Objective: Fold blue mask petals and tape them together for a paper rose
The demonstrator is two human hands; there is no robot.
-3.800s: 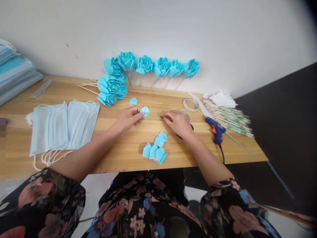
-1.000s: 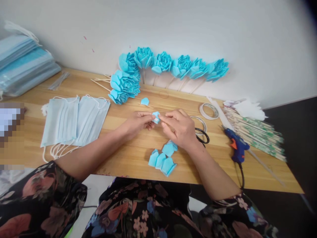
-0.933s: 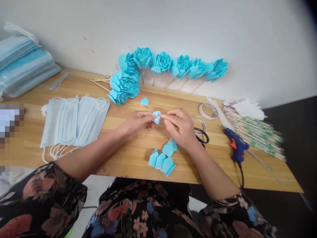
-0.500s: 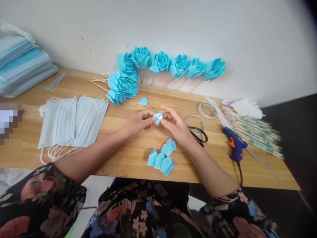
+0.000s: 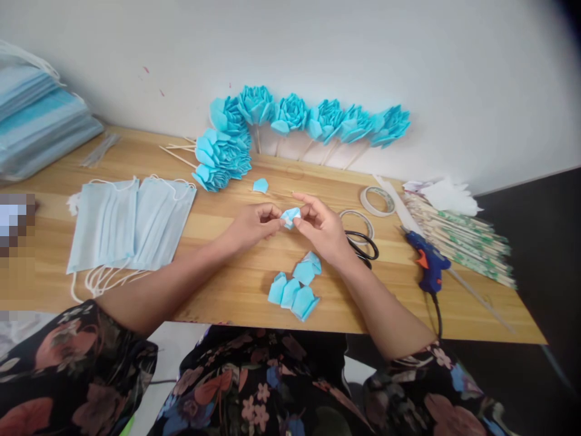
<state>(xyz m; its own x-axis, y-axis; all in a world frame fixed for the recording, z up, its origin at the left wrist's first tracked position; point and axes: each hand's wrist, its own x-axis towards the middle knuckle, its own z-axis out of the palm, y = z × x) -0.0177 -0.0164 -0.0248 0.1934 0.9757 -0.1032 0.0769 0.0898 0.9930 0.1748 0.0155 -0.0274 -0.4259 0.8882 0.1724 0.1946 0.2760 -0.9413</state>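
Observation:
A small folded light-blue petal piece (image 5: 290,215) is pinched between both hands above the wooden table (image 5: 236,290). My left hand (image 5: 252,224) grips its left side with thumb and fingers closed. My right hand (image 5: 323,229) pinches its right side, the other fingers curled. A pile of several folded blue petal pieces (image 5: 295,289) lies just below my hands. One loose petal (image 5: 260,185) rests further back.
Blue flowers on sticks (image 5: 290,121) lean on the wall. Face masks (image 5: 129,225) lie at left, a stack of them (image 5: 36,127) at far left. Tape rolls (image 5: 374,201), scissors (image 5: 363,245), a blue glue gun (image 5: 426,264) and packed chopsticks (image 5: 458,235) sit at right.
My right hand left the scissors and tape and came to the petal held in my left hand. In the last second both hands have turned the piece slightly.

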